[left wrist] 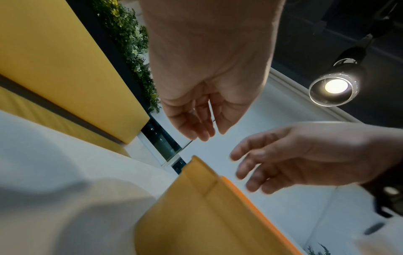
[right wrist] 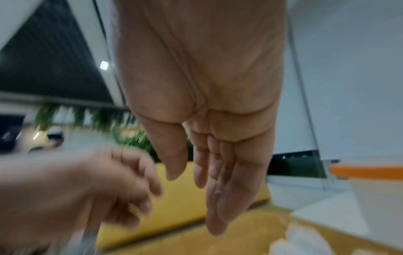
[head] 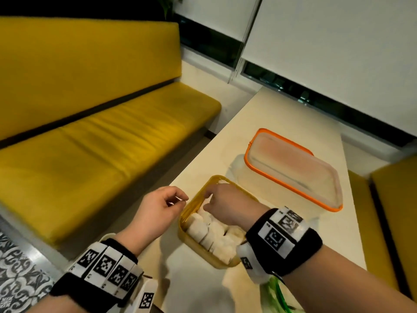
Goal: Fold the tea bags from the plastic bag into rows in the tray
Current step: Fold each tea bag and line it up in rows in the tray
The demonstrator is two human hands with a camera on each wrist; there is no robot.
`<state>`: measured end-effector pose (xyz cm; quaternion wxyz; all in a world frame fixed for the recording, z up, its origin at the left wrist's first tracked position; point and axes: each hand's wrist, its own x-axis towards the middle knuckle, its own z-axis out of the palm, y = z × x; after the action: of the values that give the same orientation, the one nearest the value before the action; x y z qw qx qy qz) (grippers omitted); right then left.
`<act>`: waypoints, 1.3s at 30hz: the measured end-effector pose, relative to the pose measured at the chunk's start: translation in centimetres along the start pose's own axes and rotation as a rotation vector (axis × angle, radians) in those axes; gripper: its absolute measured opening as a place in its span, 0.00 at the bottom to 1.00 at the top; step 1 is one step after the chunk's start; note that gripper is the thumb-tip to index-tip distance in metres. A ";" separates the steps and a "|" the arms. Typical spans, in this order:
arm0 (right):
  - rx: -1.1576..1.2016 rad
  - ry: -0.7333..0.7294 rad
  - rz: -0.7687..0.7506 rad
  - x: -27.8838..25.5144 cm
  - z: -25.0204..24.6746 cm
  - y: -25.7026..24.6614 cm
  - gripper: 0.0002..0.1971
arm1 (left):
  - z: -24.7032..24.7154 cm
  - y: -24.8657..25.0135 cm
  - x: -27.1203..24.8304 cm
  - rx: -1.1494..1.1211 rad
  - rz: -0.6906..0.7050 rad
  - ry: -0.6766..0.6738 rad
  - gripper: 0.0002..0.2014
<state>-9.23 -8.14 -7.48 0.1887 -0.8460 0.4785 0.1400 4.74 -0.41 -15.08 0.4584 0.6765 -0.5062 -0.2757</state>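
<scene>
A pale cream table (head: 266,123) runs between mustard-yellow upholstered benches (head: 108,136), under white roller blinds. Your landmark is the shallow yellow plastic tray (head: 198,199) at the near end of that table: white folded tea bags (head: 209,233) already lie packed in rows in its nearer half, while the far part is mostly hidden under your right hand. Beyond the tray stands a clear plastic box with an orange-rimmed lid (head: 293,168); near your right wrist, on the near side of the tray, a bit of clear plastic bag with green print (head: 275,297) shows at the frame's edge. Your right hand (head: 225,204) reaches down into the tray's far end with fingers bent; the right wrist view shows those fingers (right wrist: 220,172) long and loose, closed on nothing. Your left hand (head: 155,211) hovers just outside the tray's left wall, fingers (left wrist: 191,124) gently curled toward the thumb, a thin pale sliver at the tips too slight to identify, so treat it as empty. To do this step well, I judge you should press the newest bag flat against its neighbour, keep its fold edge parallel to the row, and steady the tray wall with the left hand so nothing shifts.
</scene>
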 end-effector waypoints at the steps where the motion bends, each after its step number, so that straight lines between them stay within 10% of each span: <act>1: 0.080 0.053 -0.001 -1.6 -1.0 0.9 0.15 | 0.2 0.5 0.0 -0.011 -0.004 -0.013 0.07; 6: 0.669 0.288 0.118 -12.4 -2.6 9.1 0.06 | 2.2 4.7 -0.6 -0.008 0.040 -0.115 0.07; 11: 0.753 0.454 0.502 -20.5 3.6 18.9 0.05 | 7.7 9.6 -2.5 0.061 0.163 -0.388 0.11; 19: 1.053 0.370 0.720 -20.2 14.6 19.7 0.22 | 20.8 10.3 -5.6 0.545 0.136 -0.843 0.12; 24: 1.258 0.351 0.720 -18.0 16.0 19.1 0.17 | 22.7 9.9 -5.9 0.501 0.007 -0.786 0.18; 31: 1.726 0.694 0.749 -17.2 16.4 20.1 0.19 | 20.9 8.5 -6.9 0.242 -0.031 -0.744 0.32; 39: 2.286 0.519 0.686 -15.4 15.2 19.8 0.22 | 19.7 6.5 -6.7 0.238 -0.057 -0.686 0.39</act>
<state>-34.89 1.12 -18.25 0.6760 -0.0253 0.5479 -0.4921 -16.78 -1.24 -18.30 0.1721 0.6070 -0.6400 -0.4386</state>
